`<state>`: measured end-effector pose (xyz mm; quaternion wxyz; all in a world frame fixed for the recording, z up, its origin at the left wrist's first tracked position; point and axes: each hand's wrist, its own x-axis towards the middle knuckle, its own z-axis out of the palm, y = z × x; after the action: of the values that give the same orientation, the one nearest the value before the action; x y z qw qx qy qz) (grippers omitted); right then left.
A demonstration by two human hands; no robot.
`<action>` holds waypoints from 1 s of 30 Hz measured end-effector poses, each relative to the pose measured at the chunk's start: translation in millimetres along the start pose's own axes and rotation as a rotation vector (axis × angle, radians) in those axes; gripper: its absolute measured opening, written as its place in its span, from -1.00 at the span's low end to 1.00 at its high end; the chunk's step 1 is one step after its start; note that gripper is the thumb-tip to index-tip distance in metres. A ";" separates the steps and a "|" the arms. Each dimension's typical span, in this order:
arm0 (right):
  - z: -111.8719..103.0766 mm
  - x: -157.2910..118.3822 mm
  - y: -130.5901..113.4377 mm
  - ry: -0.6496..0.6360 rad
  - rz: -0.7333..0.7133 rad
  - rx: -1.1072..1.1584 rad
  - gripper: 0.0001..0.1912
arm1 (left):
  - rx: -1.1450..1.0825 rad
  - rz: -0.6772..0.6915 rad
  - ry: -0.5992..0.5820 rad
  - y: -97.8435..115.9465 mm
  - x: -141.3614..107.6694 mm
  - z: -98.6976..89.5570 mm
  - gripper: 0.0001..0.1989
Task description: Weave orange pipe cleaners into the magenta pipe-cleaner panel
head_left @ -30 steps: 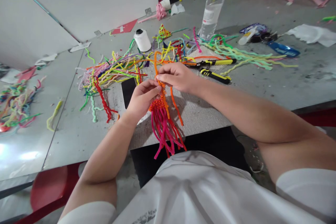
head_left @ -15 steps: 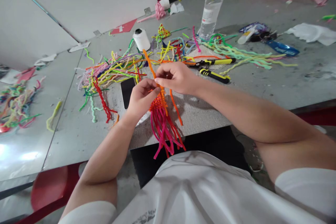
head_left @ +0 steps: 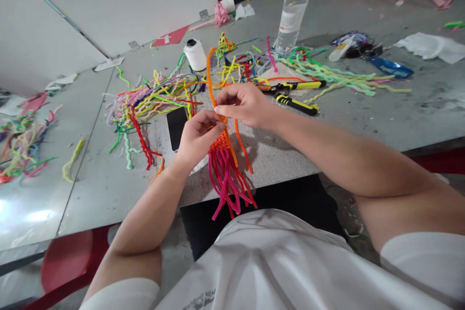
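A woven piece of orange and pink fuzzy stems (head_left: 219, 144) hangs below my hands, its loose pink strands (head_left: 223, 179) reaching past the table's front edge. My left hand (head_left: 199, 135) is closed on the woven piece's upper left part, thumb on top. Pinched between the thumb and fingers of my right hand (head_left: 243, 104) is an orange stem (head_left: 209, 75), whose free end stands up and curves over at the top. The fingertips of both hands nearly touch. Part of the weave is hidden behind them. Another orange stem (head_left: 242, 150) hangs to the right.
A dark phone (head_left: 177, 128) lies left of my hands, beside a heap of coloured stems (head_left: 156, 94). Yellow-black pliers (head_left: 296, 104) lie to the right. Behind stand a white thread spool (head_left: 195, 55) and a clear bottle (head_left: 292, 19). Keys with a blue tag (head_left: 390, 66) lie farther right.
The orange stem's upper end has risen and bent over to the right, and its lower part has shifted right. My left hand has moved slightly right.
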<state>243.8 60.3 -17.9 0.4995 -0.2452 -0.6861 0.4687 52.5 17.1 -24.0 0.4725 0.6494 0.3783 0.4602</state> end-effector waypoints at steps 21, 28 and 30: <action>6.2 0.6 1.8 0.029 0.220 0.287 -0.91 | -0.013 -0.011 -0.095 1.1 -0.6 0.4 -0.81; 8.4 -1.2 -3.1 -0.003 0.286 0.349 -0.90 | -0.122 -0.079 -0.103 -7.3 0.4 -4.7 -0.87; 8.5 -1.8 -4.0 -0.031 0.296 0.345 -0.91 | -0.162 -0.096 -0.078 -10.2 1.1 -5.8 -0.84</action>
<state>237.2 53.7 -15.7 0.4493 -0.2470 -0.5599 0.6509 46.7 22.4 -32.8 0.5594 0.6076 0.3517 0.4407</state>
